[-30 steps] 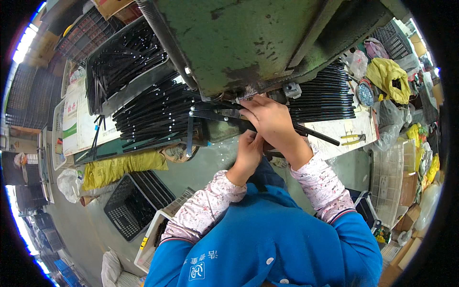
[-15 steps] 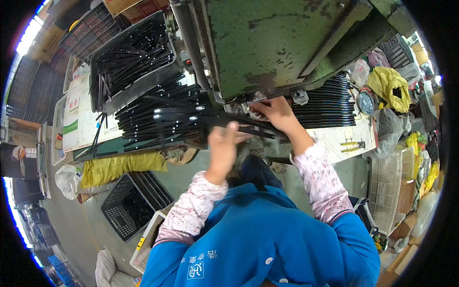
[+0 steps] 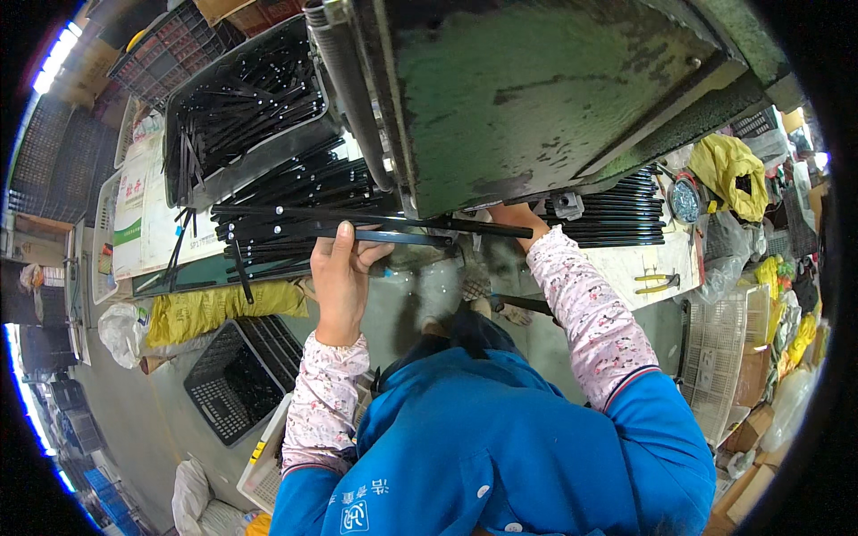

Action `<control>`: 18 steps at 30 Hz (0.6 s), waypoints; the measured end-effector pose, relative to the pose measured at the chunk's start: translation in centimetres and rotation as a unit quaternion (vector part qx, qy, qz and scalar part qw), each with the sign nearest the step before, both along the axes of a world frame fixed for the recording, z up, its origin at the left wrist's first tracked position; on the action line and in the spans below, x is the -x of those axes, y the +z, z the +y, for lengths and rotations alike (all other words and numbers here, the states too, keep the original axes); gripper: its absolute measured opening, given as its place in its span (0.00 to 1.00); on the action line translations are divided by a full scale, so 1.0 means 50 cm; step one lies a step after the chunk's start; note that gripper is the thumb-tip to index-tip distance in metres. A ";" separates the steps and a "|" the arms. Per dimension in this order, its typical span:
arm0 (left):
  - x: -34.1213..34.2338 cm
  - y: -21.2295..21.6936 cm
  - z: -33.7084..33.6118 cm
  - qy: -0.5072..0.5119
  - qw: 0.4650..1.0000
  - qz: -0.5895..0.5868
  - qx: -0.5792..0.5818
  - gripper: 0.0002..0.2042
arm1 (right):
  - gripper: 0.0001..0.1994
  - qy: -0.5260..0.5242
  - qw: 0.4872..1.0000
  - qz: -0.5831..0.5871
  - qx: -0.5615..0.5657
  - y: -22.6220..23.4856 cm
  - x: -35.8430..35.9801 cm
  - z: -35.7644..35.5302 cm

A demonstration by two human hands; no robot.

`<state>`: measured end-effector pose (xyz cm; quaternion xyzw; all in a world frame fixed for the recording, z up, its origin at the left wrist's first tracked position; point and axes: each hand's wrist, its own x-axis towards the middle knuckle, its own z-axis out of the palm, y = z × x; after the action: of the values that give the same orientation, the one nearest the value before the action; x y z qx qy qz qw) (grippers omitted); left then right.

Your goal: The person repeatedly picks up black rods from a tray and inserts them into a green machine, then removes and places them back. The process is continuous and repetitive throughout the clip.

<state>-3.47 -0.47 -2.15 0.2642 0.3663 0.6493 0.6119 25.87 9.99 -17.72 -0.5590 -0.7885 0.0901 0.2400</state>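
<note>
My left hand (image 3: 340,277) is closed, thumb on top, around a set of black metal bars (image 3: 393,238) joined by bright rivets. One long bar of the set runs right, past the front of the green machine (image 3: 545,98), towards my right wrist; a short piece hangs down at its left end. Of my right hand (image 3: 515,217) only the back and wrist show under the machine's lower edge, where its fingers are hidden. Beyond my left hand lies a pile of black riveted bars (image 3: 313,183) on the bench.
A black bin (image 3: 183,170) full of black strips stands at the back left. Black tubes (image 3: 617,210) lie in a row right of the machine, near yellow-handled pliers (image 3: 657,282). Black crates (image 3: 237,384) stand on the floor at left; a white crate (image 3: 728,348) is at right.
My left hand has moved left with the bars, which now show sharply. My right hand has gone further under the machine, hiding its fingers. The view has shifted slightly.
</note>
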 end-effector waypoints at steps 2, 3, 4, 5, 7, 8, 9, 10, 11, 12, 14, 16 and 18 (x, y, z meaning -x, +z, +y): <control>-0.001 -0.013 0.005 0.001 1.000 0.011 0.002 0.12 | 0.20 0.008 1.000 0.023 0.003 -0.021 -0.016 -0.004; -0.001 -0.019 0.007 0.002 1.000 0.017 0.003 0.12 | 0.20 0.014 0.999 0.033 0.001 -0.032 -0.022 -0.004; 0.001 -0.025 0.007 -0.002 1.000 0.026 0.007 0.11 | 0.19 0.017 0.999 0.032 0.000 -0.043 -0.028 -0.004; 0.004 -0.031 0.004 -0.007 0.999 0.035 0.013 0.11 | 0.19 0.019 0.999 0.033 0.001 -0.048 -0.031 -0.006; 0.005 -0.031 0.005 -0.023 0.999 0.042 0.016 0.12 | 0.18 0.014 1.000 0.006 0.010 -0.055 -0.041 -0.007; 0.010 -0.033 0.002 -0.025 0.999 0.047 0.010 0.13 | 0.20 0.013 0.998 -0.037 0.043 -0.018 -0.027 -0.007; 0.014 -0.034 0.001 -0.029 0.998 0.050 0.004 0.13 | 0.22 0.012 0.994 -0.083 0.075 0.025 -0.017 -0.010; 0.019 -0.036 0.000 -0.031 0.998 0.054 -0.001 0.14 | 0.24 0.012 0.986 -0.127 0.107 0.097 0.003 -0.013; 0.018 -0.028 -0.003 -0.025 0.997 0.070 0.005 0.15 | 0.21 0.044 0.990 -0.082 0.104 0.157 0.020 -0.032; 0.019 -0.027 -0.005 -0.025 0.997 0.074 0.009 0.15 | 0.19 0.079 0.991 -0.038 0.102 0.216 0.037 -0.052; 0.013 -0.022 -0.004 -0.037 0.996 0.080 0.015 0.15 | 0.15 0.075 0.949 0.286 0.105 0.255 0.046 -0.104; 0.011 -0.025 -0.005 -0.014 0.997 0.071 0.007 0.15 | 0.11 0.117 0.986 0.116 -0.012 0.327 0.091 -0.138; 0.005 -0.026 -0.007 -0.006 0.998 0.063 0.002 0.16 | 0.11 0.138 0.988 0.045 -0.061 0.342 0.097 -0.148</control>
<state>-3.72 -0.82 -3.43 0.3057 0.4036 0.6271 0.5920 21.00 2.58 -0.64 -0.4249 -0.8503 0.0990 0.2944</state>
